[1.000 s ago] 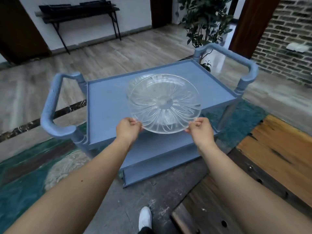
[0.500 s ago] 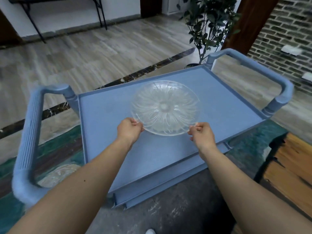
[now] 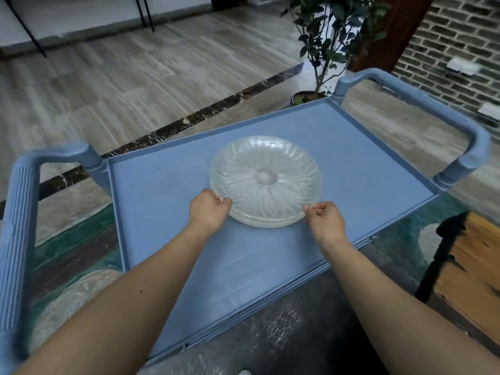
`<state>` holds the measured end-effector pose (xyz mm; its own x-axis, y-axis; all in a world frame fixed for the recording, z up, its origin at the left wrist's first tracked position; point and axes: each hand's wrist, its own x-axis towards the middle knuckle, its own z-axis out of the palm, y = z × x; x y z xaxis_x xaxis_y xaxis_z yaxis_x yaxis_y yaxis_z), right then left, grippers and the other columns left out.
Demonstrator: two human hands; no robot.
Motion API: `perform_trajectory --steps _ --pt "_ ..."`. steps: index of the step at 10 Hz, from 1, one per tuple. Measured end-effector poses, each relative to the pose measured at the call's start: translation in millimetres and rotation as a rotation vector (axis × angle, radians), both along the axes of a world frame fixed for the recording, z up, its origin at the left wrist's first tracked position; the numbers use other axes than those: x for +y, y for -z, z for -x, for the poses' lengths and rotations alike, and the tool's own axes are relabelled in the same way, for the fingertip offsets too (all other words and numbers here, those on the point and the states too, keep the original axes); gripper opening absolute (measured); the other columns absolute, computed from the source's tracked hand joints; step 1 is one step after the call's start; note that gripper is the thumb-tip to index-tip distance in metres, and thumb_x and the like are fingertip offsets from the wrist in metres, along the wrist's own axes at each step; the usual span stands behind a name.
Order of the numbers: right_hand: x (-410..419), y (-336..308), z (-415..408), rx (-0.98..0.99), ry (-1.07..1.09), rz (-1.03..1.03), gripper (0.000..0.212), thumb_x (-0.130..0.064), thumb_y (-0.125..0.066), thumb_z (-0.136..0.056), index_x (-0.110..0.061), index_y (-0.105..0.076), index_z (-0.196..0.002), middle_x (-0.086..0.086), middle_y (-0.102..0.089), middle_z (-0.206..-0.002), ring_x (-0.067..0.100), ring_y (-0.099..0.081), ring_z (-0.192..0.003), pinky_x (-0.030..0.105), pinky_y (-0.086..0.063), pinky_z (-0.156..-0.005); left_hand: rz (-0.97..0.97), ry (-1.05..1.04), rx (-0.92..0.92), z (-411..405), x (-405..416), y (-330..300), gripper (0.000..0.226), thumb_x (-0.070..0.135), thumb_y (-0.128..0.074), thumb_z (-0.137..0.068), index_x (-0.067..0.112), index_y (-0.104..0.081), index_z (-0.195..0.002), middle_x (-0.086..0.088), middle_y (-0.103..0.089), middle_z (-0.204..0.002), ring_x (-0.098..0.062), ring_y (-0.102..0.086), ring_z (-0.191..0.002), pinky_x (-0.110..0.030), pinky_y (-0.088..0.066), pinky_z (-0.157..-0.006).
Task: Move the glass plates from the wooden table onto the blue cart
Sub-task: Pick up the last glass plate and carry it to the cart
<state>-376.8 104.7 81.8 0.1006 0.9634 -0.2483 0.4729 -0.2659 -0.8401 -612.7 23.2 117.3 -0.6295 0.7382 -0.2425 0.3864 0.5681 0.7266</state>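
Note:
A stack of clear ribbed glass plates [image 3: 266,180] lies low over the middle of the blue cart's top tray [image 3: 162,201], seemingly resting on it. My left hand [image 3: 208,209] grips the stack's near-left rim. My right hand [image 3: 326,219] pinches the near-right rim. Both forearms reach in from the bottom of the view. A corner of the wooden table [image 3: 470,269] shows at the right edge; no plates are visible on that part.
The cart has a raised handle on the left [image 3: 19,239] and on the right [image 3: 438,109]. A potted plant [image 3: 324,50] stands just beyond the cart's far corner. A brick wall [image 3: 460,44] is at the far right. A patterned rug lies below.
The plates have come down from above the cart to the tray surface, and the view has moved closer over the cart. Both hands kept their grip on the rim.

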Motion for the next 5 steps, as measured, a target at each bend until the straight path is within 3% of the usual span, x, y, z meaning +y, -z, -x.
perform_trajectory --steps 1,2,3,4,5 --pt "0.8 -2.2 -1.2 -0.037 -0.008 -0.003 0.027 -0.038 -0.067 -0.087 -0.014 -0.057 -0.095 -0.006 -0.062 -0.079 0.018 -0.059 -0.083 0.025 -0.039 -0.072 0.032 0.055 0.087 4.3 3.0 -0.2 0.030 0.032 -0.061 -0.085 0.004 -0.059 -0.094 -0.014 -0.070 -0.097 -0.033 -0.061 -0.100 -0.034 -0.047 -0.084" --pt "2.4 -5.1 -2.6 -0.063 -0.020 -0.005 0.029 -0.037 -0.068 -0.086 -0.012 -0.058 -0.096 0.000 -0.066 -0.085 0.021 -0.061 -0.088 0.027 -0.042 -0.075 0.085 0.140 0.199 7.9 4.7 2.5 0.036 0.036 -0.059 -0.088 0.000 -0.057 -0.095 -0.016 -0.068 -0.097 -0.036 -0.060 -0.098 -0.036 -0.045 -0.082" --pt "0.6 -11.2 -3.0 -0.097 -0.039 -0.016 0.029 -0.036 -0.069 -0.085 -0.011 -0.057 -0.097 0.005 -0.067 -0.093 0.022 -0.061 -0.092 0.025 -0.042 -0.076 0.124 0.185 0.257 9.3 3.7 5.5 0.042 0.038 -0.056 -0.090 -0.003 -0.056 -0.100 -0.021 -0.065 -0.102 -0.038 -0.058 -0.100 -0.040 -0.048 -0.084" --pt "-4.2 -6.8 -8.3 -0.115 -0.069 -0.027 0.028 -0.039 -0.068 -0.085 -0.014 -0.055 -0.093 0.002 -0.065 -0.091 0.022 -0.061 -0.093 0.026 -0.042 -0.075 0.177 0.230 0.309 6.9 4.6 6.1 0.047 0.040 -0.052 -0.091 -0.004 -0.054 -0.107 -0.025 -0.062 -0.108 -0.040 -0.057 -0.103 -0.042 -0.048 -0.085" --pt "-8.4 -12.1 -15.1 -0.142 -0.110 -0.094 0.027 -0.038 -0.061 -0.090 -0.015 -0.055 -0.100 -0.003 -0.061 -0.084 0.024 -0.062 -0.095 0.027 -0.042 -0.077 0.218 0.219 0.475 -2.2 5.4 -1.1 0.048 0.039 -0.050 -0.093 -0.004 -0.047 -0.116 -0.024 -0.051 -0.119 -0.043 -0.053 -0.110 -0.046 -0.046 -0.087"
